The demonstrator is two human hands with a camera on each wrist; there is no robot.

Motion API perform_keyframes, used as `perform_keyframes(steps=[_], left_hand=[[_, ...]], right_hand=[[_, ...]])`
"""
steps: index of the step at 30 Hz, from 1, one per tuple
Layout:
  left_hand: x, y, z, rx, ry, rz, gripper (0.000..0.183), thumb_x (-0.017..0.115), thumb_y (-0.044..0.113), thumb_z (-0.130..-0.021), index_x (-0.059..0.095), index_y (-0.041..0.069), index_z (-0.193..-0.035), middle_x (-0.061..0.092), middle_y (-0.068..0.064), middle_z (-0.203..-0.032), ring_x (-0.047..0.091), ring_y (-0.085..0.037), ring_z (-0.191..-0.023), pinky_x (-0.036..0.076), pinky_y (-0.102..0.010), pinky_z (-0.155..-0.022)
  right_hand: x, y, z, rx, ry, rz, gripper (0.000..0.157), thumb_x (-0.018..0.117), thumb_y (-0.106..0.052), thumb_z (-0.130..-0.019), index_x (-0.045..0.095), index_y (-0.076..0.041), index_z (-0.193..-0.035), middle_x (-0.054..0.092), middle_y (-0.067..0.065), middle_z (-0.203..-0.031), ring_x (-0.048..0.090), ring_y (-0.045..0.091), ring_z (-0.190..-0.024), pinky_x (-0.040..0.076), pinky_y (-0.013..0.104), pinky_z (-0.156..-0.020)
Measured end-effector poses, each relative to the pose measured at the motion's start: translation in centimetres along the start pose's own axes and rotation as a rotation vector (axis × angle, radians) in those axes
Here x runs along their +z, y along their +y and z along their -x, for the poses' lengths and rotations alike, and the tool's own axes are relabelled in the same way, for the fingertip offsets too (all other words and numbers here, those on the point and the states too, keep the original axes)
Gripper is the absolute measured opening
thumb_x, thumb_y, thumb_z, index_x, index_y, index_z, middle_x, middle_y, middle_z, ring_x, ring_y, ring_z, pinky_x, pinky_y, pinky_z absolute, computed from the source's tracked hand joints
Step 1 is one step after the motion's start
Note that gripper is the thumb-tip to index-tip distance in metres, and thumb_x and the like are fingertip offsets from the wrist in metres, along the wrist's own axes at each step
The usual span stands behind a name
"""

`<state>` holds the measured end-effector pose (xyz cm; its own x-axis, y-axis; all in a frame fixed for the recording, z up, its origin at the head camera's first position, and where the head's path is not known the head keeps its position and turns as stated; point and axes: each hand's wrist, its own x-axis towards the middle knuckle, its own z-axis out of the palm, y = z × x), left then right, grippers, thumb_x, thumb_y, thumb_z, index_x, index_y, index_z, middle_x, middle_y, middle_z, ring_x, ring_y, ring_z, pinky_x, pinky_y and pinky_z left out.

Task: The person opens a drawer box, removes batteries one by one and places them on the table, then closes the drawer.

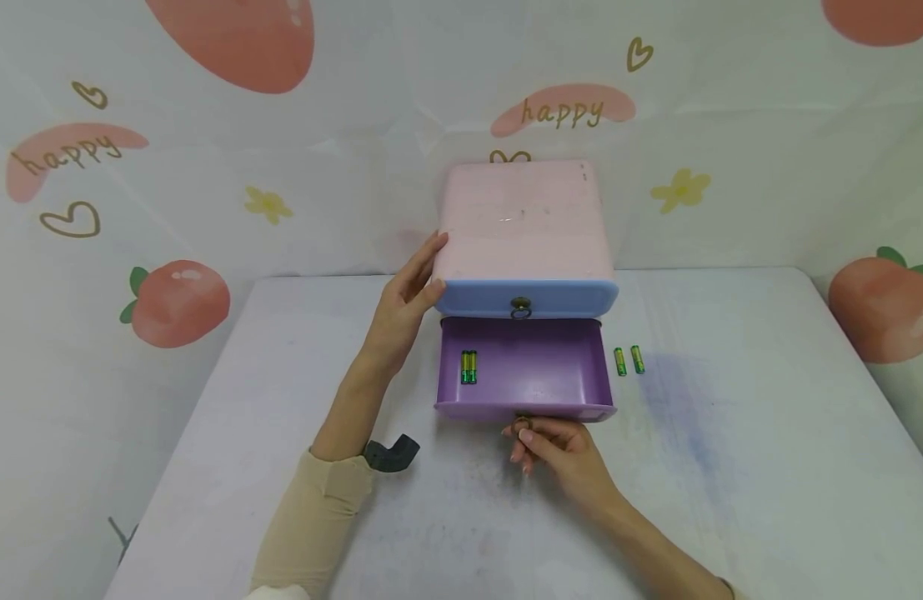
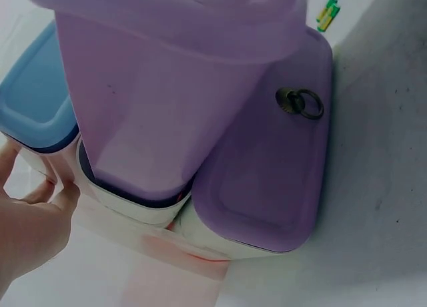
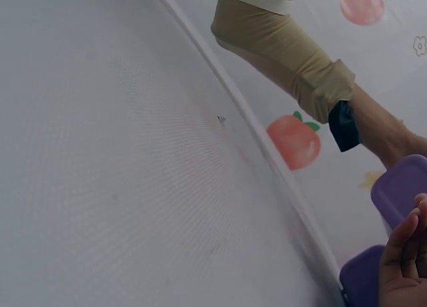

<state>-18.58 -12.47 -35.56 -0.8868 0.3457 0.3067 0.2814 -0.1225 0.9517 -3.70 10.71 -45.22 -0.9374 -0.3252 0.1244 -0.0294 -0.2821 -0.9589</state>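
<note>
White table, fruit-print backdrop behind; cabinet near far edge, middle drawer extended. Left hand steadies its side, fingers unclenched; right hand pinches the ring. Best slid level, sparing the batteries inside.

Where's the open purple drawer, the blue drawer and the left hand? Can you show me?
Open purple drawer (image 1: 539,367): head view, on its bare inside floor.
Blue drawer (image 2: 37,97): left wrist view, on its front panel.
Left hand (image 1: 397,315): head view, on the back of it.
</note>
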Motion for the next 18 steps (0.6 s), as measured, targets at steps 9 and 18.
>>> perform_keyframes(steps=[9,18], left_hand=[[-0.04,-0.08,-0.09,0.008,-0.002,0.012,0.059,0.061,0.026,-0.099,0.040,0.017,-0.153,0.028,0.008,-0.161,0.028,-0.012,-0.147,0.023,-0.040,-0.119],[-0.18,-0.29,-0.05,0.006,0.000,0.013,0.060,0.062,0.030,-0.099,0.040,0.016,-0.153,0.029,0.008,-0.161,0.027,-0.012,-0.147,0.023,-0.041,-0.119]], right_hand=[[-0.13,0.45,0.28,0.115,-0.012,0.014,0.033,0.056,-0.006,-0.100,0.058,0.026,-0.102,0.072,0.015,-0.094,0.060,0.005,-0.067,0.056,0.025,-0.073],[-0.52,0.30,0.72,0.198,-0.058,0.056,0.033,0.057,-0.012,-0.101,0.063,0.019,-0.110,0.071,0.015,-0.091,0.060,0.007,-0.067,0.055,0.025,-0.072]])
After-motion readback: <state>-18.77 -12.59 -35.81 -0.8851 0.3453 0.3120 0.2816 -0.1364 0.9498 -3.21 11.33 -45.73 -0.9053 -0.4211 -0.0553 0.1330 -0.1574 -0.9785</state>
